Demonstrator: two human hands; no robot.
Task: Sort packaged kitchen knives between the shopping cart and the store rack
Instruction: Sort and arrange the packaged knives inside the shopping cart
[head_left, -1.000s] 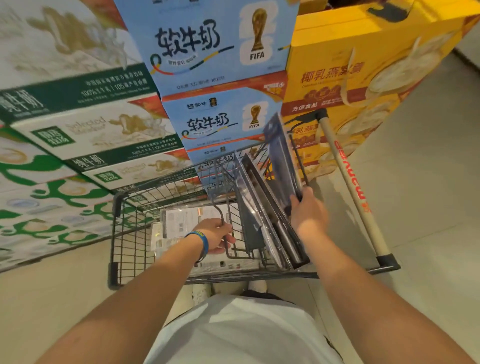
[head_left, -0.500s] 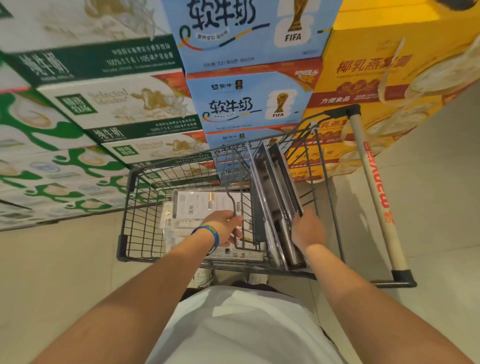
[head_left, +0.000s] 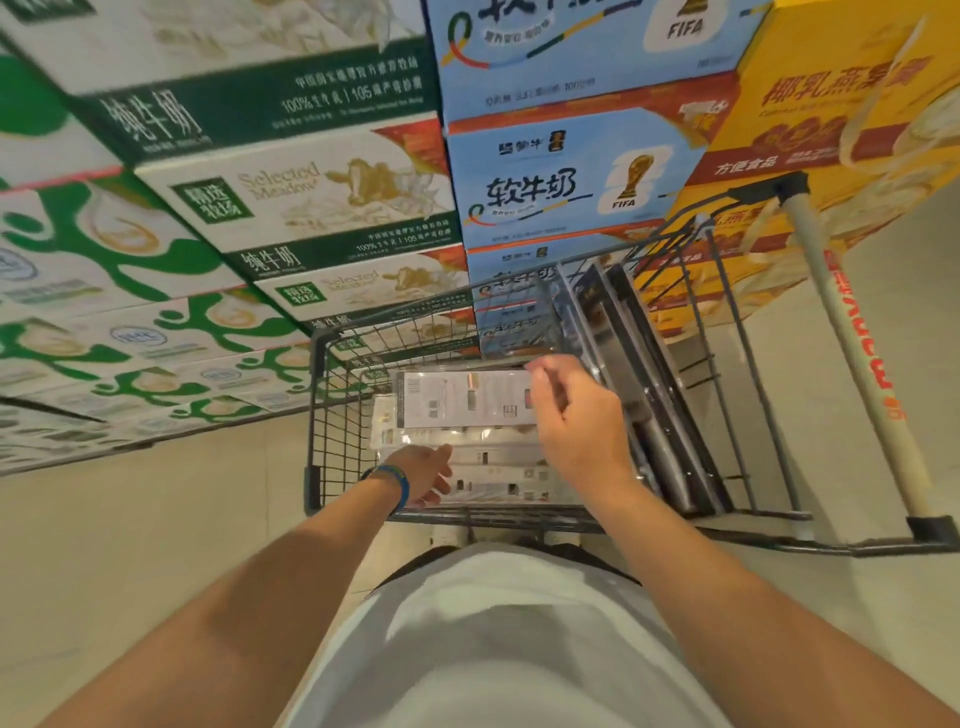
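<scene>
Down in the cart (head_left: 318, 415), the left hand (head_left: 418, 473) rests with fairly straight fingers, gripping nothing, on the flat knife packs (head_left: 493, 460) stacked on the basket floor. The right hand (head_left: 582, 431) pinches the lower edge of a clear pack (head_left: 519, 317), upright mid-basket. More standing packs (head_left: 639, 353) lean along the right wall.

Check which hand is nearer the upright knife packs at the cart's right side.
Right. The right hand sits just left of the upright knife packs. The left hand is farther left, down at the flat packs.
</scene>
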